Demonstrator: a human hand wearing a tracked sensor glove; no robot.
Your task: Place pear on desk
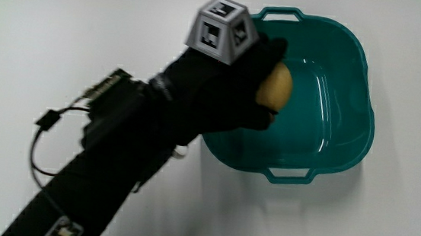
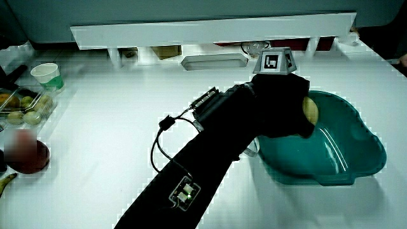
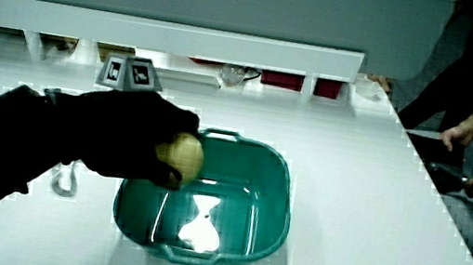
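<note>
- The hand (image 1: 236, 82) has its fingers curled tight around the pear (image 1: 276, 88).
- The pear is yellow and sits in the hand, up over the edge of the tub (image 1: 346, 137), not on the table (image 1: 66, 21).
- The cube (image 1: 220, 29) sits on the back of the hand.
- The tub is teal with a handle at each end, and it rests on the white table.
- In a side view, a cup (image 2: 48, 75) and a tray of food (image 2: 25, 105) stand near the table's edge, well apart from the tub.
</note>
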